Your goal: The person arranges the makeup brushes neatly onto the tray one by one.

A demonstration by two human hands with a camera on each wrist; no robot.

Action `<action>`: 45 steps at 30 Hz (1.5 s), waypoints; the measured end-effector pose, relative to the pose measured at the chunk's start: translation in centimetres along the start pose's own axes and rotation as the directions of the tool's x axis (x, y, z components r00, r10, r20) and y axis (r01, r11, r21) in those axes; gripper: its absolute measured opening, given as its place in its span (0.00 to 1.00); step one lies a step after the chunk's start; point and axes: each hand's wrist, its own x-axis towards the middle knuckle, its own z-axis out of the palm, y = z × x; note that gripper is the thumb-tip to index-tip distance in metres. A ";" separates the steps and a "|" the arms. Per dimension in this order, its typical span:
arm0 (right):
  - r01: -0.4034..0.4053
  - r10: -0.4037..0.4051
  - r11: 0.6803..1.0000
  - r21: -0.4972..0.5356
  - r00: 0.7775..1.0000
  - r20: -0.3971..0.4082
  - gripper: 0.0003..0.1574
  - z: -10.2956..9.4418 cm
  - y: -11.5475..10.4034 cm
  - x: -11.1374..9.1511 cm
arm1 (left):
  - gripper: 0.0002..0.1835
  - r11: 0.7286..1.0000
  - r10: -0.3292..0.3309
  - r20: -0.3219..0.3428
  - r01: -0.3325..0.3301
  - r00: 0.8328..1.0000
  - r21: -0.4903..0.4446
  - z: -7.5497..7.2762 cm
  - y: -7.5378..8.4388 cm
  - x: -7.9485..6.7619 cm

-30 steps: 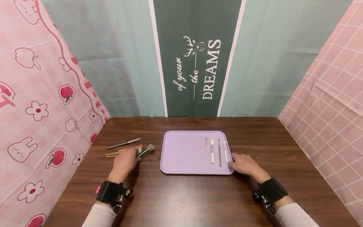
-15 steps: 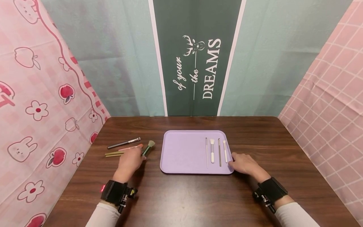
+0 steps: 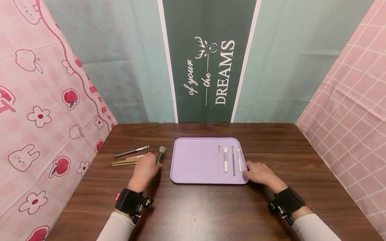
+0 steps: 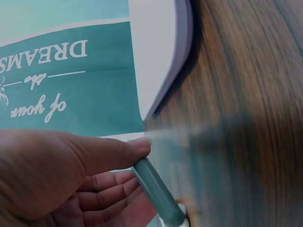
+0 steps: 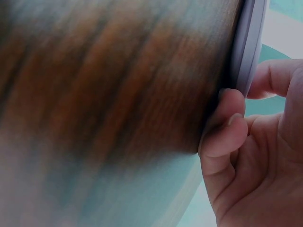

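Between the thumb and the fingers of your left hand [image 3: 146, 170], the handle of a green brush [image 3: 161, 154] is pinched, and its bristle head points away from you. This brush is to the left of the purple tray [image 3: 194, 161], apart from it; whether it touches the table [image 3: 193, 209], one cannot tell. Your right hand [image 3: 260, 173] grips the tray's rim at the right side, near the closer corner, with digits on both faces of the rim. To the left of your left hand lie two yellowish sticks [image 3: 124, 163], partly covered by it, then a pink stick [image 3: 134, 157], and farther from you a dark brush [image 3: 129, 152] with a silver neck. On the right part of the tray, four slim tools stand in a row, lying flat: a thin pale stick [image 3: 219, 162], a white-and-grey brush [image 3: 225, 160], a grey-brown stick [image 3: 233, 162] and a small white brush [image 3: 239, 161]. Beyond the table hangs a grey-green curtain [image 3: 129, 73] with a dark panel [image 3: 208, 115] that carries white lettering.
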 end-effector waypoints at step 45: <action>0.003 -0.003 1.000 -0.004 1.000 -0.009 0.11 -0.1 0.0 -0.1 | 0.09 0.993 -0.038 0.006 0.039 0.999 -0.115 1.9 8.1 2.6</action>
